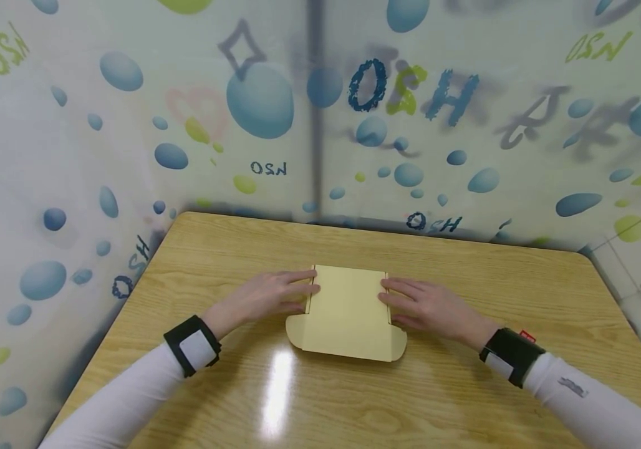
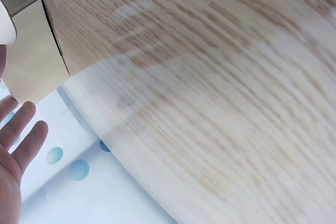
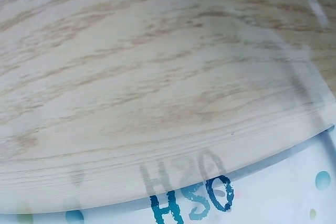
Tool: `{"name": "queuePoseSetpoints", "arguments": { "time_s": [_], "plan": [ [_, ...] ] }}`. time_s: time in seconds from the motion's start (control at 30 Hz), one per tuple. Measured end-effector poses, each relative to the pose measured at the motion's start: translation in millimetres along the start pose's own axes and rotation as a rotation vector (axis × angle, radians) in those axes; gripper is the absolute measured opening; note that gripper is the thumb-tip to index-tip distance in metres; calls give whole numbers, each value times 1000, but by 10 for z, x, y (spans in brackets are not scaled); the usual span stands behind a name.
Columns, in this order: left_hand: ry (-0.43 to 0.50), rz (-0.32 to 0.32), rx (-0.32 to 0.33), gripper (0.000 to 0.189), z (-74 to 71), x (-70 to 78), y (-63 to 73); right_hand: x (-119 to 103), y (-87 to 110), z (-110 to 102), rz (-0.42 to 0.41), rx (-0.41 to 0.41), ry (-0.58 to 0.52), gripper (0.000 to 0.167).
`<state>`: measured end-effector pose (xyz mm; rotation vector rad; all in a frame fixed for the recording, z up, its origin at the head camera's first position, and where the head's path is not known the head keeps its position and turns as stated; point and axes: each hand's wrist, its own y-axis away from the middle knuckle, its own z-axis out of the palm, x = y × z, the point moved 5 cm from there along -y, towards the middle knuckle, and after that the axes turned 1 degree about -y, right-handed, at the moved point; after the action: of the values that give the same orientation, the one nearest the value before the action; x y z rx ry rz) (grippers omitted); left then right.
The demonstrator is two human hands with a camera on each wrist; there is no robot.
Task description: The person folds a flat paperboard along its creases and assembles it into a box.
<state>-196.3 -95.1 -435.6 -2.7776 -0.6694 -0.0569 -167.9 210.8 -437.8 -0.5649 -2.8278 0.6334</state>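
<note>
A pale yellow cardboard mailer box [image 1: 348, 299] lies on the wooden table in the head view. Its front flap points toward me, with a rounded ear sticking out on either side. My left hand [image 1: 264, 293] touches the box's left edge, fingertips over the rim. On the opposite edge, my right hand [image 1: 435, 308] rests its fingertips in much the same way. In the left wrist view, extended fingers of the left hand [image 2: 18, 140] appear beside the box's side wall [image 2: 37, 51]. Neither the right hand nor the box shows in the right wrist view.
The wooden table [image 1: 214, 249] reaches back to a curtain [image 1: 320, 156] printed with blue and green drops and letters. More of that printed sheet hangs along the left and right sides. A bright light reflection [image 1: 278, 393] lies on the tabletop near the front.
</note>
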Motion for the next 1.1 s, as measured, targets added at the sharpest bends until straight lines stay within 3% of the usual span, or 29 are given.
{"name": "queuePoseSetpoints", "arguments": {
  "time_s": [0.27,0.67,0.77,0.87,0.97,1.1],
  "plan": [
    [-3,-23,-38,48,18,2,33,-17,21,24,1,-4,19,55],
    [1,-15,-8,48,8,15,26,-23,43,39,17,4,24,58],
    [45,-38,-9,47,-5,19,25,-26,42,34,26,-2,20,59],
    [174,-124,-45,47,-8,-4,38,-29,42,27,36,-10,15,59],
    [375,-292,-89,53,17,-59,80,-29,54,22,54,-17,7,57],
    [619,-509,-97,63,78,-128,125,-20,83,16,94,-34,-5,56]
  ]
}}
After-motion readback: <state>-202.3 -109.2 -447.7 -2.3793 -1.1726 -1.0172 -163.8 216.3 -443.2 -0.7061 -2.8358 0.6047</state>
